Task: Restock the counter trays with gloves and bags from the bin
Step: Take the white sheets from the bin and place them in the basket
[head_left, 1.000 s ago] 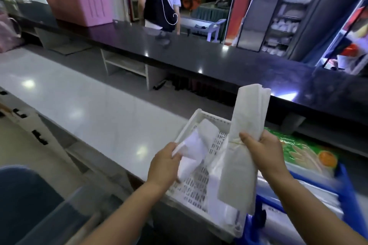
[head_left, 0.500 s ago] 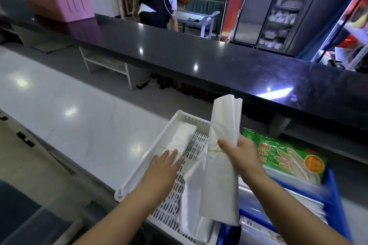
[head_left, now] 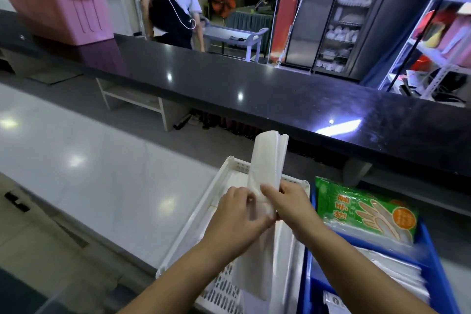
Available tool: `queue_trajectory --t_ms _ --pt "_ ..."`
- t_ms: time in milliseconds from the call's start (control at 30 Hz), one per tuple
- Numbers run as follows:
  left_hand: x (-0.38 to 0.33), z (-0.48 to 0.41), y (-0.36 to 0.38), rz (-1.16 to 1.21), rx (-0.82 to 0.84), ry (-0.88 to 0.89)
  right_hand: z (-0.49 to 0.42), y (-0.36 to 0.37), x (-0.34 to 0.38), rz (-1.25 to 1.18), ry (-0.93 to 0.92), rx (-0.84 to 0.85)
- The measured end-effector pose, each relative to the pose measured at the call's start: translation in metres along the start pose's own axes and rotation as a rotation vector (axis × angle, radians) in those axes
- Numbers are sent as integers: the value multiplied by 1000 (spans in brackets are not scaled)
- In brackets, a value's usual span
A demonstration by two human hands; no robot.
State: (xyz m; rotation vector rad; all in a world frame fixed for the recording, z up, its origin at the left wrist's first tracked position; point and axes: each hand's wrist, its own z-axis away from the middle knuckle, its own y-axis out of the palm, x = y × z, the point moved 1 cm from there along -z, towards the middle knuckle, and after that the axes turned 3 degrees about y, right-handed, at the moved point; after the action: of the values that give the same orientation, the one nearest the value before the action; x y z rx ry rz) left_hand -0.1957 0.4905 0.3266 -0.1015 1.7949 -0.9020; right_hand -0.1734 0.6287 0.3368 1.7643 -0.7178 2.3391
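Holds bag bundle [head_left: 267,160] upright over white tray [head_left: 197,222] at counter's near edge; left grip [head_left: 239,214] and right grip [head_left: 293,206] clamped side by side on its middle; long axis vertical, lower end hanging into tray; probably needs tipping flat along tray's length.

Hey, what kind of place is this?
Probably a canteen or restaurant serving area: a long black service counter, a glass-door cabinet stacked with what look like dishes, and a green pack of disposable gloves in a blue bin.
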Motion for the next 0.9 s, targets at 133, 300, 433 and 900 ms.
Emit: queue_trajectory --t_ms 133,300,433,900 --pt "13 -8 -8 4 52 -112 7 18 19 -176 68 160" --pt "38 -6 -20 -66 25 -124 0 26 18 357 -154 65" --pt "53 -9 -37 -206 -32 -126 -6 18 -15 1003 -308 86" --pt "65 -14 -19 -173 48 -136 -6 7 -56 1538 -833 469"
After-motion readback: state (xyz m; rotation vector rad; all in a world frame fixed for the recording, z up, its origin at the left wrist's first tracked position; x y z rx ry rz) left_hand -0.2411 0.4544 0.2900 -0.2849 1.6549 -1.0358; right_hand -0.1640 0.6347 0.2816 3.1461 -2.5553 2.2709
